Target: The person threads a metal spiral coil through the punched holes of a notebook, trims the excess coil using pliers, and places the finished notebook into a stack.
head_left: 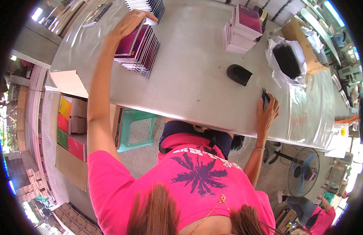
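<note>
At the far left of the table, my left hand [128, 24] is closed over the coil edge of a purple spiral notebook [128, 45], the top one of a stack. More coil-bound notebooks [148, 51] lie under it, their black coils facing right. My right hand [268, 111], near the table's front edge on the right, is wrapped round small cutting pliers [264, 96] with dark blue handles; their tip points away from me. Left of that hand lies a black rounded object [239, 75], whose kind I cannot make out.
Unbound purple-covered booklets [242, 33] stand stacked at the back right. Black binding coils [288, 62] lie in white wrapping beside a cardboard box [307, 47]. Below left are an open carton [71, 160] of booklets and a green stool [136, 131]; a fan [304, 172] stands lower right.
</note>
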The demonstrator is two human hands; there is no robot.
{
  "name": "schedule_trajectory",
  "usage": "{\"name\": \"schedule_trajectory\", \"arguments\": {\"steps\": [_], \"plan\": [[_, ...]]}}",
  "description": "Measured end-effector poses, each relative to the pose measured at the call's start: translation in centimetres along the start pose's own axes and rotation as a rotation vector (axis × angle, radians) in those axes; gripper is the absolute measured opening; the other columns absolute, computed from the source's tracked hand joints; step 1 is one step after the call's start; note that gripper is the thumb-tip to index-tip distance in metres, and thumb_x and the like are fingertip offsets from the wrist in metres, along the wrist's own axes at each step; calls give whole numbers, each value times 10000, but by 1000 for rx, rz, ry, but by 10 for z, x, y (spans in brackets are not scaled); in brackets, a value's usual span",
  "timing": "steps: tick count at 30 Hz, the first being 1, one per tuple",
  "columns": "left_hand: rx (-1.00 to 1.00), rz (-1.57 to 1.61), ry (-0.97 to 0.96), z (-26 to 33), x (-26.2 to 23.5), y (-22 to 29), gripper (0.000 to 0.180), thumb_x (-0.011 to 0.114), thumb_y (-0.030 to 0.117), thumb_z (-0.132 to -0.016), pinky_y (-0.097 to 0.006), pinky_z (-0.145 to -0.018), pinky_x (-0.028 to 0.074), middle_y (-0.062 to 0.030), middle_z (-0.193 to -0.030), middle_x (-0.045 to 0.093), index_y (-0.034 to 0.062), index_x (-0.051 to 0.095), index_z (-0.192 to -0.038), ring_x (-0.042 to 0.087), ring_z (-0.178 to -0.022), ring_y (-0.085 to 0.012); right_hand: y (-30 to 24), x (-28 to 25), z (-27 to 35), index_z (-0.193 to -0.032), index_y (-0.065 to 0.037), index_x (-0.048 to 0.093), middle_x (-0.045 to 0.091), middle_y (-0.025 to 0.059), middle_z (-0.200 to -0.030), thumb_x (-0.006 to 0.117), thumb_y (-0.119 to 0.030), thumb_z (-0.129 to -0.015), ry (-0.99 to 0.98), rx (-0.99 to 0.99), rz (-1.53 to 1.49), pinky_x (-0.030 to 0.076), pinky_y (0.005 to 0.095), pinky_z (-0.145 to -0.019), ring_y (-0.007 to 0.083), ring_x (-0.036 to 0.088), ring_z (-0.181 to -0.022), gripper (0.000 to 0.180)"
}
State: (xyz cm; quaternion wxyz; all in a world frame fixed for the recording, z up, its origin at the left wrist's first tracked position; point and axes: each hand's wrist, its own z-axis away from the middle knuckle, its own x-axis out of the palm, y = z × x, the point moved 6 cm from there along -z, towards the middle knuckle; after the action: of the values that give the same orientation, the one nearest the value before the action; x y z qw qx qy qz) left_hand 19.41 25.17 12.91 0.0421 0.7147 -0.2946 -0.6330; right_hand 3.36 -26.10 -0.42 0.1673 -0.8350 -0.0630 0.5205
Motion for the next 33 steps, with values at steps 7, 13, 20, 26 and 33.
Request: {"name": "schedule_trajectory", "arguments": {"steps": [7,13,20,26,33], "plan": [[-73,-365,176,22,23,-10,417,387,293,-980,-438,-1051,367,-101,-1257,535,177,578,-1332,472,-1227,-273,-2,-4,0,-1289,-103,536,539,114,-1276,600,-327,-942,-3,16,-21,304,467,-1060,313,477,-1194,419],[-409,-431,194,50,34,-46,521,388,525,-979,-624,-1065,290,-95,-1447,398,277,466,-1431,360,-1347,-379,-2,-2,-1,-1277,-132,555,543,101,-1268,612,-316,-932,6,29,17,292,463,-1063,310,483,-1198,395],[-476,-432,241,48,41,-14,475,339,472,-1016,-517,-1065,390,-97,-1476,403,269,460,-1429,397,-1334,-383,-41,-14,-36,-1159,-119,649,593,96,-1180,646,-275,-917,-15,-20,-237,340,442,-1028,285,528,-1159,288],[-448,-436,189,46,42,-46,445,342,400,-1030,-500,-1051,412,-27,-1467,462,236,452,-1429,417,-1311,-327,-75,1,-120,-1189,-72,658,672,74,-1096,664,-295,-933,5,-242,-627,460,305,-896,164,609,-1012,340],[-144,-770,203,42,49,-23,356,430,176,-978,-510,-1033,448,-39,-1460,478,194,538,-1316,488,-1237,-397,-106,17,-221,-1200,-16,639,644,48,-1072,574,-572,-928,-157,-32,-873,476,263,-756,125,591,-901,622]]}}
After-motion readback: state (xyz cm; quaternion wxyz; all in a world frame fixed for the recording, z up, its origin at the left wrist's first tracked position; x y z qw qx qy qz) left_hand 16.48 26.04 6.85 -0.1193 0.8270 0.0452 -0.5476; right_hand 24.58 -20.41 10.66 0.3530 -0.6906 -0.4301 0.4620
